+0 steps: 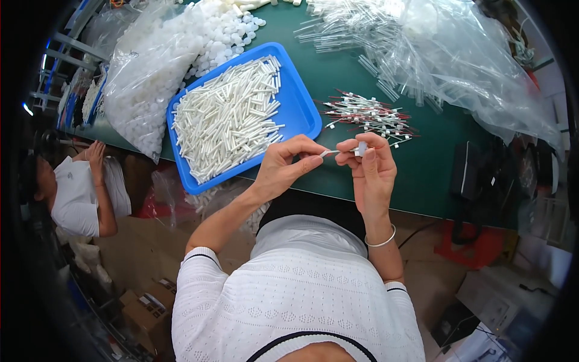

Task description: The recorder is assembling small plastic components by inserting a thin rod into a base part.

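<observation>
Above the near edge of the green table (422,175), my two hands nearly meet. My left hand (283,164) is closed, thumb and forefinger pinching a short thin white stick (325,154) with some red at its right end. A small white plastic piece (361,148) sits in the fingers of my right hand (374,172), which are closed on it. The stick's red end points toward that piece; whether they touch, I cannot tell. Just beyond my fingers lies a pile of thin red-and-white stems (369,116) with small white ends.
A blue tray (303,114) of short white sticks (232,117) stands left of my hands. Behind it lie translucent round caps (232,37) and a plastic bag (142,87) of them. Clear tubes (344,27) spill from another bag (464,66). A co-worker (78,193) is at the left.
</observation>
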The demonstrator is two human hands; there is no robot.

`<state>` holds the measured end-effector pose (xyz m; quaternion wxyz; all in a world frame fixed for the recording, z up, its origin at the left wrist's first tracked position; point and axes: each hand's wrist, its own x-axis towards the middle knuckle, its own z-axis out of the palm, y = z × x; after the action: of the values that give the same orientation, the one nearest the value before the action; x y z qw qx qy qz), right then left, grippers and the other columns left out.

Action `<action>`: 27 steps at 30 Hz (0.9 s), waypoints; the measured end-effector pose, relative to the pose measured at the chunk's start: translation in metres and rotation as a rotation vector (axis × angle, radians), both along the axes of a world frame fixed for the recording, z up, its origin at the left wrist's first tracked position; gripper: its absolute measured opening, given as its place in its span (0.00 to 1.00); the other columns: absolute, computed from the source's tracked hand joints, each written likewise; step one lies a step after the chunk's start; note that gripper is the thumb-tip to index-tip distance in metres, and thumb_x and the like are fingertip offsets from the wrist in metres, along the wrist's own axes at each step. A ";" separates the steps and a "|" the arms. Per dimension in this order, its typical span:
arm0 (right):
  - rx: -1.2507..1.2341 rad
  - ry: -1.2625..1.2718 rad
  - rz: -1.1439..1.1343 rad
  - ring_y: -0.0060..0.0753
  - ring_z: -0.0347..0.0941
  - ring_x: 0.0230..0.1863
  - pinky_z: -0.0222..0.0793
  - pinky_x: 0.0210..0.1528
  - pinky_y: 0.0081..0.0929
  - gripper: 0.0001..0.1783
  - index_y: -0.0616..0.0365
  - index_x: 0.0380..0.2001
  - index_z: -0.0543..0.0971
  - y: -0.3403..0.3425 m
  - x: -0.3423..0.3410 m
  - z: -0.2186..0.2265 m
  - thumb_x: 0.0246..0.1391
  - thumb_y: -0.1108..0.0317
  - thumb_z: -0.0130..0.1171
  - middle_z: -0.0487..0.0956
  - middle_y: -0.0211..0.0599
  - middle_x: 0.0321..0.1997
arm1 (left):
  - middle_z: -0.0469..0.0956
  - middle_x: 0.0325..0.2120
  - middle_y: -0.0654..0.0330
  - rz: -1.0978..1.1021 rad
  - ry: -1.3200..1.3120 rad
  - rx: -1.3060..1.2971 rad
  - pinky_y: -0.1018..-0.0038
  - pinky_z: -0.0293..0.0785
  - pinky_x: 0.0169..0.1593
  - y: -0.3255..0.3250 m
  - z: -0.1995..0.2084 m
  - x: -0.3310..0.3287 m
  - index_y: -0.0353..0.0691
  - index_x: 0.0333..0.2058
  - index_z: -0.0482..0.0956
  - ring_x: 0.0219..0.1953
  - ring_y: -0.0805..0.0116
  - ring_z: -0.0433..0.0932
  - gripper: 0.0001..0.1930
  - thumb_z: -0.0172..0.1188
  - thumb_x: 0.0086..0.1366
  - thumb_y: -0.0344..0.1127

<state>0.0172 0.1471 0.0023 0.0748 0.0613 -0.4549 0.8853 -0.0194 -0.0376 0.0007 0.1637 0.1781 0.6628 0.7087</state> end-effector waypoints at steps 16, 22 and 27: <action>0.471 -0.236 0.155 0.14 0.67 0.20 0.61 0.20 0.14 0.10 0.63 0.31 0.76 0.004 0.004 0.002 0.59 0.66 0.59 0.73 0.25 0.21 | 0.81 0.24 0.64 -0.048 0.692 -0.418 0.74 0.69 0.35 -0.008 0.030 -0.005 0.43 0.37 0.81 0.26 0.66 0.75 0.08 0.64 0.57 0.30; 0.110 -0.237 0.059 0.20 0.74 0.30 0.75 0.31 0.20 0.12 0.64 0.44 0.75 0.021 -0.011 -0.010 0.56 0.81 0.54 0.76 0.35 0.35 | 0.83 0.31 0.63 0.057 0.409 -0.431 0.77 0.72 0.35 -0.028 0.035 -0.160 0.42 0.43 0.81 0.31 0.77 0.78 0.12 0.61 0.62 0.36; 0.011 -0.286 0.039 0.24 0.75 0.40 0.75 0.38 0.21 0.16 0.65 0.47 0.74 0.035 -0.012 -0.005 0.53 0.82 0.55 0.76 0.36 0.44 | 0.82 0.29 0.56 0.659 0.834 -0.878 0.66 0.75 0.40 -0.060 -0.012 -0.333 0.42 0.33 0.84 0.33 0.59 0.80 0.08 0.59 0.58 0.34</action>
<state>0.0051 0.1817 -0.0031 -0.0082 -0.0561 -0.4646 0.8837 -0.3521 -0.0978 -0.0115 -0.2719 0.1423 0.9156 0.2598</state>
